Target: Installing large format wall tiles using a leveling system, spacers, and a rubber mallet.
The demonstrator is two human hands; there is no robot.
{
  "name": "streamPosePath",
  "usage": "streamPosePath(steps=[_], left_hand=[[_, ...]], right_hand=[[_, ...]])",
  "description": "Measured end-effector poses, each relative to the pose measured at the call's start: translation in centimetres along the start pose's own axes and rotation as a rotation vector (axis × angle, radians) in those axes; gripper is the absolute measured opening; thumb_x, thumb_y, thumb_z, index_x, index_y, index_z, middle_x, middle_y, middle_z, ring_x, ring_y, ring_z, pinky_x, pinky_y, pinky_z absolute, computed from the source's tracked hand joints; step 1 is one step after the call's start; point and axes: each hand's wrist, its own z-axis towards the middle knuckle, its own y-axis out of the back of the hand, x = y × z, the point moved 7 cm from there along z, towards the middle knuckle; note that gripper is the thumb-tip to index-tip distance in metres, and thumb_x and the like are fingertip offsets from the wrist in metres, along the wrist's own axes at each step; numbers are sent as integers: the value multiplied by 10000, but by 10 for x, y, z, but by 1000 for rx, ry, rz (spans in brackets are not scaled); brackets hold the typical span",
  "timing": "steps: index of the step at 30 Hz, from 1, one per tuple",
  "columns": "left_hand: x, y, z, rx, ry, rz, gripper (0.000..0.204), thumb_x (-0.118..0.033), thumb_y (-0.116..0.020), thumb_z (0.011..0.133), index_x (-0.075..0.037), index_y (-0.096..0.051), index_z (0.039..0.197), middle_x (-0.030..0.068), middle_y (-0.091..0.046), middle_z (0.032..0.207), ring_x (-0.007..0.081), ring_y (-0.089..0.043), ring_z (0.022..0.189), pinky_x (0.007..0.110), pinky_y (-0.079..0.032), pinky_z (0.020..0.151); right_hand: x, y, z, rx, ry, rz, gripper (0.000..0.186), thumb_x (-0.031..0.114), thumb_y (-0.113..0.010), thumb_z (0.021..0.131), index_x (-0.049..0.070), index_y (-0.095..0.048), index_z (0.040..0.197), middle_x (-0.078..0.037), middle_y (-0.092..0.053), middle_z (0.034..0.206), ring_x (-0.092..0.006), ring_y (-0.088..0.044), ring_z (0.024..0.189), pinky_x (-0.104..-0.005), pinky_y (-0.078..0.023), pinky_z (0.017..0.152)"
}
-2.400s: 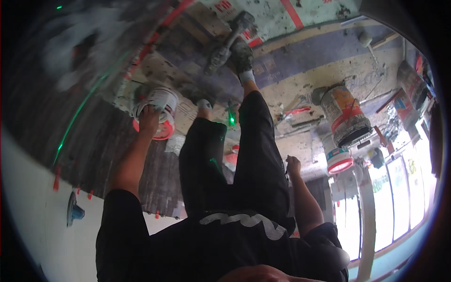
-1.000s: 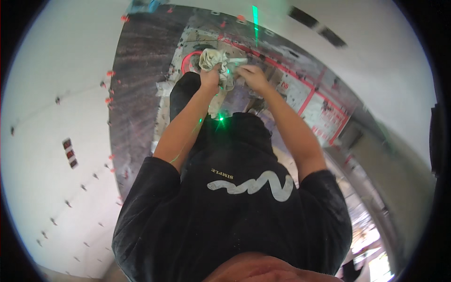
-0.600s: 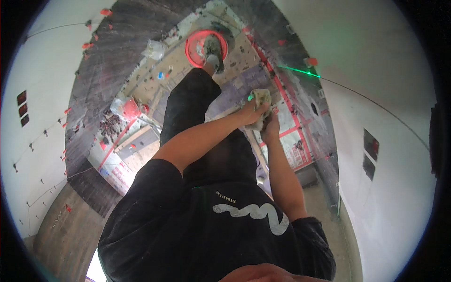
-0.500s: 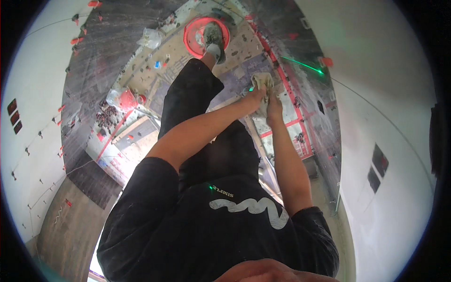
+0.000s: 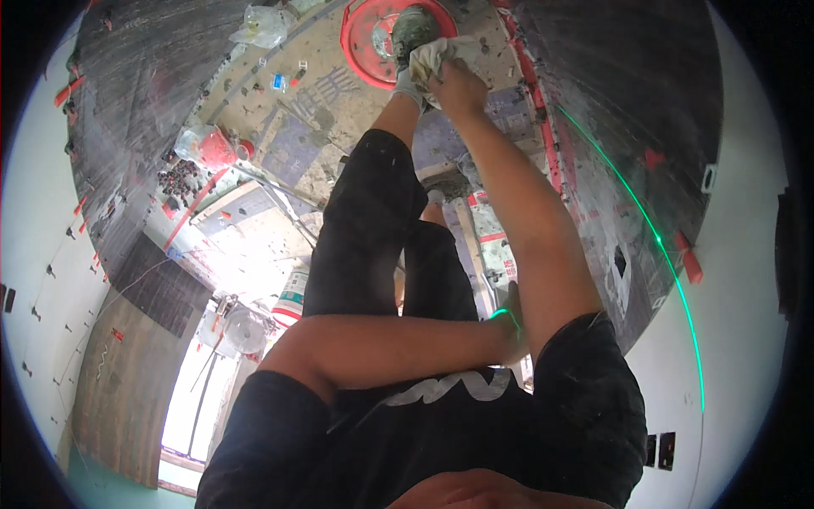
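My right hand (image 5: 458, 86) grips a pale, dirty rag (image 5: 428, 58) beside my mud-crusted shoe (image 5: 414, 27), with the sock just below. That foot is raised on a round red plastic lid or bucket top (image 5: 358, 55); which, I cannot tell. My left forearm lies across my midriff beneath the right arm, and my left hand (image 5: 510, 335) is mostly hidden there, fingers unclear, with green laser light on it.
A plastic bag (image 5: 259, 25), a red container (image 5: 216, 151) and debris lie on the dirty boarded floor. A white bucket (image 5: 292, 293) stands behind my legs. Dark panelled walls (image 5: 136, 110) flank both sides, with a green laser line on the right one.
Both hands were on the rag half a second ago; now only my right hand holds it, moved up to the shoe. My left hand has dropped across my body.
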Motion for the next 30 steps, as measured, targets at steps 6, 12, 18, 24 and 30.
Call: streamPosePath(steps=[6, 12, 18, 24, 30], left_hand=[[-4, -42, -47, -153, -52, 3183, 456, -226, -462, 918, -16, -485, 1322, 197, -428, 1403, 410, -402, 1271, 598, -285, 1038], [-7, -21, -40, -71, -69, 3182, 415, -226, -510, 874, 23, -581, 1198, 212, -514, 1226, 379, -480, 1141, 640, -334, 940], [-7, -27, -45, -67, -367, 3359, 366, -268, -555, 837, 4, -670, 1054, 268, -545, 1175, 410, -521, 1058, 624, -392, 859], [-36, -29, -38, 62, 55, 3409, 294, -213, -616, 813, -83, -704, 1061, 144, -673, 1065, 348, -600, 1030, 657, -402, 872], [-29, -20, -50, -80, 279, 3326, 367, -251, -618, 819, -22, -672, 1100, 235, -609, 1149, 400, -573, 1078, 640, -360, 957]], right_hand=[[-6, -33, -33, 260, 240, -152, 210, 275, -612, 784, 78, -651, 843, -151, -674, 911, -322, -666, 798, -450, -529, 648], [-59, -49, -107, 908, 540, -529, 226, 237, -591, 785, 81, -723, 882, -149, -699, 923, -293, -689, 843, -455, -548, 675], [-220, -2, -139, 678, -154, -528, 295, 342, -606, 817, 72, -702, 888, -137, -697, 887, -307, -680, 832, -430, -535, 700], [-231, 31, -174, 489, -389, -234, 489, 541, -672, 724, 61, -674, 814, -196, -672, 853, -366, -655, 795, -453, -500, 665], [-148, 26, -174, 234, -401, -66, 461, 473, -685, 748, 60, -651, 951, -195, -673, 890, -375, -649, 837, -469, -512, 726]])
